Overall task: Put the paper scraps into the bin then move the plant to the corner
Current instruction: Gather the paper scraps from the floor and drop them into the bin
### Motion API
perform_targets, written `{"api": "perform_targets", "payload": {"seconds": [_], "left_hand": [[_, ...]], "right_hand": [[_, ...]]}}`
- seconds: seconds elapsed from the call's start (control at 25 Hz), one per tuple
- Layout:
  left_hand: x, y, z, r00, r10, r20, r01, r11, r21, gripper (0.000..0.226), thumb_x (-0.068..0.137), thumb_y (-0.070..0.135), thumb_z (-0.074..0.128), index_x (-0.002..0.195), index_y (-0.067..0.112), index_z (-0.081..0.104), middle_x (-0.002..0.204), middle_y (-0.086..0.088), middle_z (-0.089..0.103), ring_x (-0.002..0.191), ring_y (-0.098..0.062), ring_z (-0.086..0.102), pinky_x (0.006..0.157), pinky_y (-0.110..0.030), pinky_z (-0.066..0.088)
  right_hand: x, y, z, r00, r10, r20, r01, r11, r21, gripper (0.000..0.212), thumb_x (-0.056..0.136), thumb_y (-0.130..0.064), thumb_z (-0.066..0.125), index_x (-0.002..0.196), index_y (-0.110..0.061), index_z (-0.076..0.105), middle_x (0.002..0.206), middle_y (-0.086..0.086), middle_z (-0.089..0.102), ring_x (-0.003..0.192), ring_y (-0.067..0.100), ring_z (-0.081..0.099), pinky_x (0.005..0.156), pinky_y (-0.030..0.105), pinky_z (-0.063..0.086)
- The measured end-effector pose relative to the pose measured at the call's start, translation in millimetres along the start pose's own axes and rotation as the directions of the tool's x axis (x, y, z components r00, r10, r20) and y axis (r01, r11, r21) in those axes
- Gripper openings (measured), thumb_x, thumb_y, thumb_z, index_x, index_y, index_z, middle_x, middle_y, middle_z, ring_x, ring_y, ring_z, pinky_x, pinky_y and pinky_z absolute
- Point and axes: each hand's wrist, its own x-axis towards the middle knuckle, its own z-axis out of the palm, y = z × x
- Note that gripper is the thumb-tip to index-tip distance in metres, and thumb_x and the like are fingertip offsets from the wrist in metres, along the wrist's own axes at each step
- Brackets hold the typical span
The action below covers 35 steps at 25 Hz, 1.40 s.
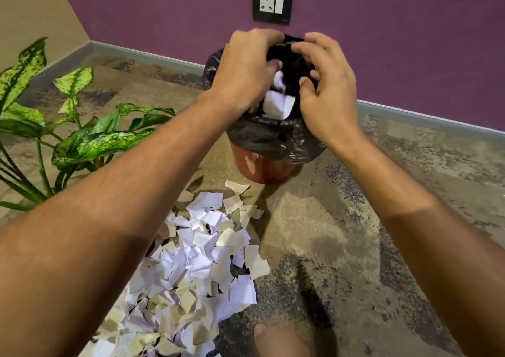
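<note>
Hands meet over the bin (262,165), a brown tub lined with a black bag (273,137) that stands on the floor (382,192) near the purple wall (382,42): the left hand (243,66) is curled loosely around white scraps (277,96) at the bin's mouth, while the right hand (326,83) hangs beside it with fingers spread and nothing in them. A pile (196,269) of torn paper lies on the floor just before the bin, and the plant (68,127) stands at the left edge of the floor, near the corner where the walls meet.
</note>
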Motion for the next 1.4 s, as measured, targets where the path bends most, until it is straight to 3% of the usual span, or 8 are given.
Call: {"api": "perform_targets", "payload": {"seconds": [0.24,0.44,0.76,0.88,1.04,1.2,1.28,1.4], "left_hand": [[-63.8,-4.7,0.2,0.999,-0.045,-0.013,0.044,0.997,-0.063,0.044,0.080,0.002,0.062,0.122,0.016,0.063,0.124,0.002,0.065,0.117,-0.010,0.055,0.090,0.000,0.026],[-162.6,-34.1,10.7,0.972,-0.184,0.145,0.197,0.977,-0.081,0.030,0.079,0.003,0.058,0.105,0.012,0.067,0.103,-0.002,0.071,0.093,-0.019,0.063,0.084,-0.024,0.047],[-289.2,-108.2,-3.8,0.824,-0.271,0.498,0.192,0.960,0.204,0.021,0.087,0.016,0.057,0.105,0.009,0.066,0.114,-0.005,0.063,0.109,-0.020,0.053,0.092,-0.035,0.044],[-315.7,-136.2,-22.9,0.785,-0.375,0.494,0.204,0.908,0.366,0.044,0.086,0.034,0.066,0.125,0.014,0.059,0.148,-0.008,0.038,0.139,-0.027,0.026,0.113,-0.036,0.028],[-346.1,-151.9,-50.0,0.656,-0.525,0.543,0.455,0.848,0.272,0.078,0.082,0.030,0.073,0.146,0.010,0.032,0.157,-0.012,0.019,0.147,-0.025,0.013,0.117,-0.030,0.011],[-362.5,-164.2,-73.7,0.774,-0.435,0.461,0.285,0.889,0.360,0.077,0.087,0.063,0.049,0.144,0.015,0.032,0.147,-0.024,0.036,0.135,-0.044,0.037,0.104,-0.056,0.041],[-366.8,-173.1,-82.1,0.558,-0.650,0.516,0.408,0.756,0.512,0.118,0.067,0.071,0.066,0.152,0.020,0.001,0.160,-0.013,0.002,0.147,-0.038,0.004,0.113,-0.060,0.023],[-383.0,-183.2,-81.7,0.240,-0.814,0.528,0.489,0.572,0.659,0.136,0.062,0.063,0.076,0.150,0.017,-0.016,0.158,-0.013,-0.019,0.145,-0.037,-0.016,0.116,-0.055,0.003]], "right_hand": [[-15.0,-11.5,12.8,0.996,-0.090,0.007,0.090,0.996,0.010,0.044,0.086,0.003,0.054,0.126,-0.013,0.060,0.135,-0.002,0.053,0.124,0.008,0.050,0.102,0.028,0.047],[-55.2,-24.4,54.3,0.948,-0.215,0.234,0.217,0.976,0.020,0.035,0.087,0.001,0.055,0.120,-0.008,0.064,0.122,0.004,0.063,0.114,0.017,0.058,0.099,0.029,0.046],[-144.0,-18.8,119.3,0.471,-0.368,0.802,0.612,0.791,0.004,0.028,0.094,-0.025,0.054,0.113,-0.010,0.067,0.108,0.009,0.068,0.106,0.031,0.061,0.095,0.040,0.044],[-181.0,-17.3,135.6,0.213,-0.312,0.926,0.679,0.729,0.089,0.055,0.094,-0.060,0.039,0.129,-0.022,0.056,0.129,0.004,0.058,0.126,0.025,0.048,0.108,0.042,0.032],[-217.0,-19.3,148.0,0.018,-0.389,0.921,0.708,0.656,0.263,0.081,0.080,-0.077,0.048,0.142,-0.026,0.041,0.150,0.008,0.040,0.138,0.034,0.036,0.112,0.054,0.028],[-215.1,-36.4,169.3,-0.053,-0.420,0.906,0.668,0.659,0.345,0.096,0.071,-0.079,0.057,0.149,-0.031,0.028,0.159,0.008,0.023,0.143,0.036,0.025,0.114,0.056,0.021],[-217.9,-45.8,179.7,-0.081,-0.417,0.905,0.672,0.648,0.359,0.101,0.068,-0.079,0.061,0.149,-0.031,0.026,0.159,0.009,0.021,0.144,0.036,0.020,0.114,0.059,0.017],[-238.3,-54.2,188.5,-0.158,-0.398,0.903,0.708,0.592,0.385,0.108,0.064,-0.079,0.065,0.151,-0.032,0.021,0.159,0.011,0.020,0.147,0.038,0.014,0.113,0.065,0.013]]}}
